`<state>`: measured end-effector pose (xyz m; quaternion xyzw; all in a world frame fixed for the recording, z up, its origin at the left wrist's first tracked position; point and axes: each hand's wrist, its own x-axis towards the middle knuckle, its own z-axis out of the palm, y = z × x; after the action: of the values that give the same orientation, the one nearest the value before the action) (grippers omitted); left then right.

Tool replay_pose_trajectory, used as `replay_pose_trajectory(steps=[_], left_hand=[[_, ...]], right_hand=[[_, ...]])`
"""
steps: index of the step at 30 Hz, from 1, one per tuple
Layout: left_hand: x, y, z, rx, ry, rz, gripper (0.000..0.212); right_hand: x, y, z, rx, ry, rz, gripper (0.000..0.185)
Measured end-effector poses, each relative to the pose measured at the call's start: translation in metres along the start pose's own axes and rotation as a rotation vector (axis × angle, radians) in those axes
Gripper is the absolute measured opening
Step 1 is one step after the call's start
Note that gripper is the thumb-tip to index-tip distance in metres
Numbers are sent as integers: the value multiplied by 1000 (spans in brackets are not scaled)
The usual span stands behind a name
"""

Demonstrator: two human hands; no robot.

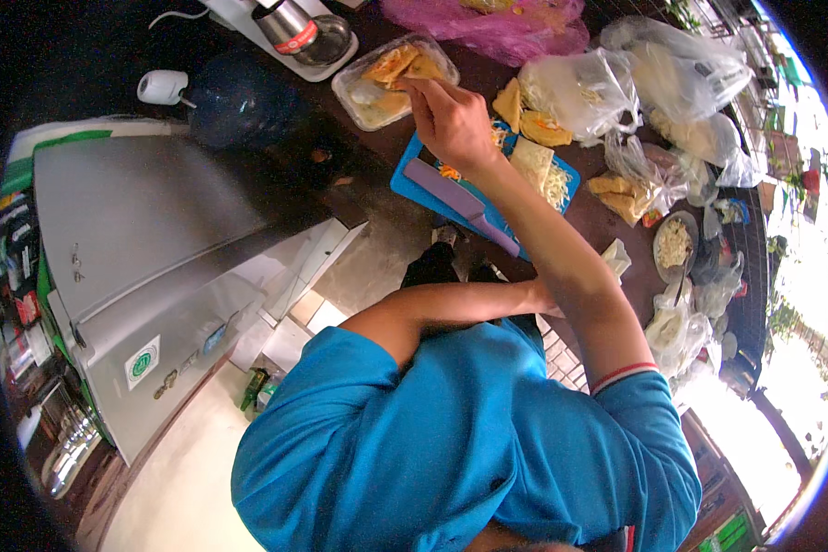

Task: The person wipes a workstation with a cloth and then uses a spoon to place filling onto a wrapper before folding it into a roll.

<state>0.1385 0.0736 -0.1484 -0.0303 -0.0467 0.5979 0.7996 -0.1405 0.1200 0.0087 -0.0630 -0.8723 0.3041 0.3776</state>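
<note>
My right hand [452, 121] reaches over a clear plastic tray [348, 103], its fingers pinched on a golden fried piece [422, 67] among others there. Below the wrist lies a blue cutting board [407, 181] with a purple knife [448, 193], shredded carrot [448, 171], shredded cabbage [556, 188] and a pale rectangular piece of food [531, 162]. Two filled golden pieces [546, 129] sit beyond the board. My left hand [548, 298] is mostly hidden behind my right forearm, close to a crumpled white sheet or wrapper [615, 259]; its grip is not visible.
Plastic bags [579, 86] of food and golden triangles [621, 196] lie to the right, with a plate of pale food [673, 245] and a spoon. A pink bag [490, 27] is at the back. A steel pot [290, 27] stands far left; a grey refrigerator [145, 186] is nearer left.
</note>
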Motion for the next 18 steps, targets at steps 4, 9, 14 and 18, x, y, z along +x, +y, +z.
replay_pose_trajectory(steps=[4,9,14,18], left_hand=[[0,3,2,-142,-14,-21,28],[0,5,5,-241,-31,-35,29],[-2,5,7,-307,-38,-48,29],[-4,5,10,-345,-33,-62,29]], right_hand=[[-8,-3,-1,1,-66,-75,8],[-10,-4,2,-41,-141,-63,8],[-11,-2,4,-45,-159,-27,8],[-6,4,4,-17,-78,111,8]])
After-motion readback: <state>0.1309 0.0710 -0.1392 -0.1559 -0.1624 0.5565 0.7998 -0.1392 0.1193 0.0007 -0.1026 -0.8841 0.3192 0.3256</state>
